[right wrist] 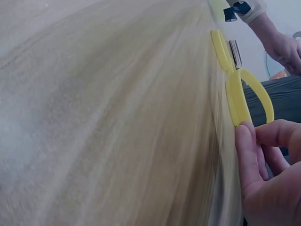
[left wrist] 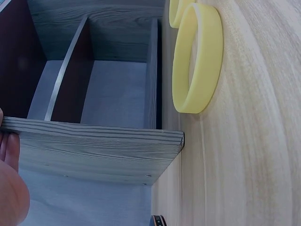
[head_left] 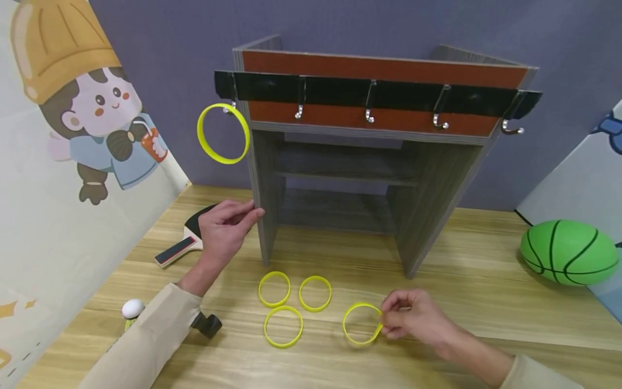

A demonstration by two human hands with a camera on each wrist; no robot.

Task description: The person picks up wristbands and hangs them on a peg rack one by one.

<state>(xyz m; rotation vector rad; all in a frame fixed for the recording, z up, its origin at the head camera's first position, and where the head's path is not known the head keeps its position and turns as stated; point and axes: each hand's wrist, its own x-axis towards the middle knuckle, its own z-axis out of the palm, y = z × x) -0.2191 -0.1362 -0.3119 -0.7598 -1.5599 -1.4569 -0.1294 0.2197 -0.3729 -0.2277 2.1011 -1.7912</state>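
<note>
My left hand [head_left: 225, 227] holds the front edge of the left side panel of a grey wooden shelf unit [head_left: 264, 194], thumb and fingers on either side of the board [left wrist: 94, 132]. My right hand [head_left: 413, 319] pinches a yellow ring [head_left: 362, 304] by its right side, low over the table. To the left of it, three more yellow rings lie on the tabletop, among them a front one [head_left: 284, 346]. Another yellow ring [head_left: 200, 135] hangs from the leftmost hook of a black hook strip [head_left: 335, 91] across the unit's red-brown front.
Four-hook detail aside, several silver hooks, one of them a middle hook [head_left: 370, 116], line the strip. A table tennis paddle [head_left: 177, 251] lies left of the unit, and a white ball [head_left: 133, 308] sits near the left sleeve. At the right stands a green ball [head_left: 568, 252] with black lines.
</note>
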